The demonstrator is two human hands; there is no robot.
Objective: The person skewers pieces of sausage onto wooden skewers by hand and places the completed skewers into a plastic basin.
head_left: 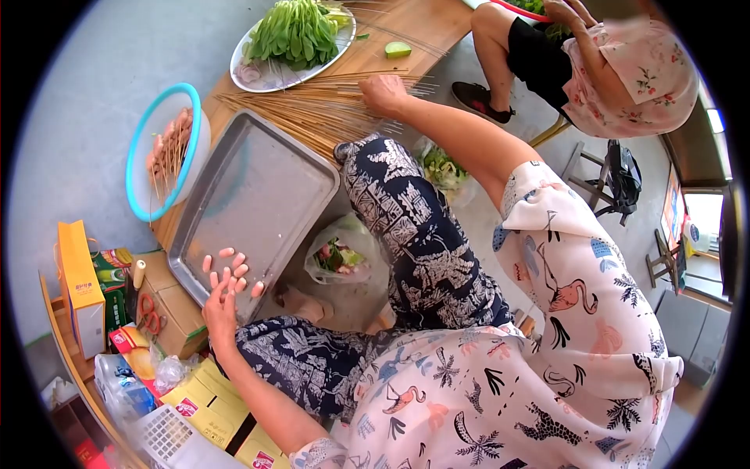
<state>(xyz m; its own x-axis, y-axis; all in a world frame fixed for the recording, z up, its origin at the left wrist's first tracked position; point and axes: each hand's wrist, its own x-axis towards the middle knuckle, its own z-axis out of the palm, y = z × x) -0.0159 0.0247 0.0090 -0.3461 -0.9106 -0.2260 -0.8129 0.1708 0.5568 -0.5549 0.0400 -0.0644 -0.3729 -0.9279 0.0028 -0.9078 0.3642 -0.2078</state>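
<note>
A grey metal tray (266, 180) lies tilted in view, with several small pink sausages (238, 258) gathered at its near end. My left hand (221, 306) is at that end, its fingertips at the sausages; whether one is pinched is too small to tell. Many thin bamboo skewers (312, 105) are spread over the wooden table (422, 23) beyond the tray. My right hand (384, 94) is closed over the skewers, fingers curled down on their far ends. Left of the tray, a blue-rimmed basin (134, 168) holds skewered sausages (168, 152).
A plate (241, 74) of leafy greens and a cut lime (398, 49) are on the table. Boxes (82, 289) and scissors (148, 313) stand at lower left. Bags of scraps (340, 254) are below. Another person (617, 78) sits at upper right.
</note>
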